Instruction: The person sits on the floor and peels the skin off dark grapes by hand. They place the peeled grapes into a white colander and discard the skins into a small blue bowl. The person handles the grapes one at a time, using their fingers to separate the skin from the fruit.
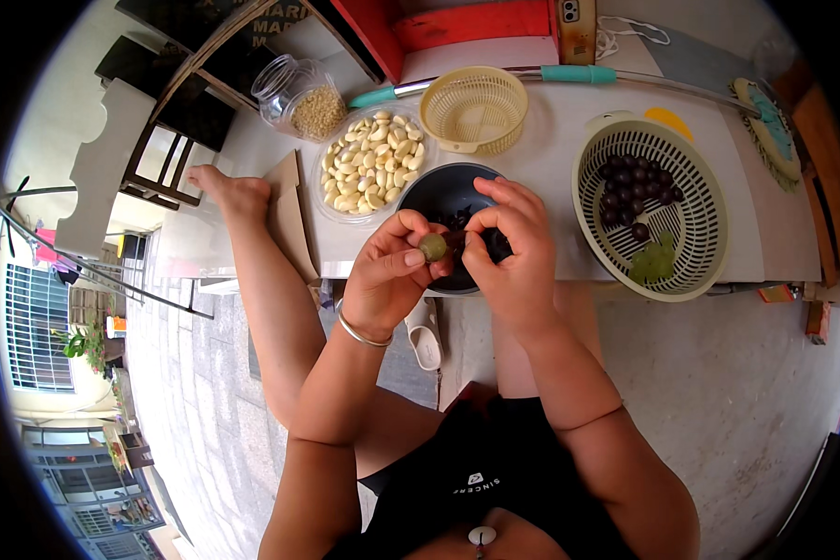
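My left hand (390, 266), with a bangle at its wrist, pinches a peeled grape (433, 246), round and pale green. A strip of dark grape skin (456, 240) sits between the grape and the fingertips of my right hand (513, 247), which are closed on it. Both hands are over a dark grey bowl (450, 177) that has dark skins (446, 218) inside; my fingers cover part of it. On the right, a cream colander (583, 201) holds dark purple grapes (637, 182) and a small heap of peeled green grapes (654, 261).
Left of the bowl stands a clear tub of peeled garlic cloves (373, 163), with a jar of pale grains (299, 98) behind it. A small yellow basket (474, 107) sits beyond the bowl. A mop pole (579, 73) lies across the table's back, near a phone (576, 28).
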A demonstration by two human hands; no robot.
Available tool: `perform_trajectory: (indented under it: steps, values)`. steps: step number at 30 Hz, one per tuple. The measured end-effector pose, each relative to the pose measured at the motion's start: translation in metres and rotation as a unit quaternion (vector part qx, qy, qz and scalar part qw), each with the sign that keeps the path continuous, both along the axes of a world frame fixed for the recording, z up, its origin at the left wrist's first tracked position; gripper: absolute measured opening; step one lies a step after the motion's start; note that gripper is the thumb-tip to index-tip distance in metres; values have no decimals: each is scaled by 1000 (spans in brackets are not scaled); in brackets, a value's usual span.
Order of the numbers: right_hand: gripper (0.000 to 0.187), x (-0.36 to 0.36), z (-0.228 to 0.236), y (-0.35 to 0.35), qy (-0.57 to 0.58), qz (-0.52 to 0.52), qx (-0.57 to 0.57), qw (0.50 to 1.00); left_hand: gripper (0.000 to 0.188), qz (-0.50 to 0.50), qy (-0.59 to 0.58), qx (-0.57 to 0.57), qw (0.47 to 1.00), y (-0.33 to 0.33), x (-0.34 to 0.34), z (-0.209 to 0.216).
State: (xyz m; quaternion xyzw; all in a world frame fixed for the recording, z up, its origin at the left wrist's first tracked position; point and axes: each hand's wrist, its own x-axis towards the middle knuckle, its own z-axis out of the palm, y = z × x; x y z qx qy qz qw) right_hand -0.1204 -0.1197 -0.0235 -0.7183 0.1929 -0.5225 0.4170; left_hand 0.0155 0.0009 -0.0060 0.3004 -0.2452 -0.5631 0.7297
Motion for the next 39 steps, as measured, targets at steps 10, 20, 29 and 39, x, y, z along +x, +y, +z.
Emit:
perform_trajectory:
  steps: [10,20,29,39]
  values:
    - [15,-2,6,11,12,19,-18,1000,37,240,-318,42,916,-1,-27,6]
    - [17,0,6,12,9,-13,-53,998,37,308,-495,17,812,-2,-35,0]
    - [16,-1,9,10,-22,49,-46,997,35,169,-187,55,966,-2,-25,10]
    - [15,-4,7,7,-11,70,19,997,35,5,11,37,999,-2,-11,8]
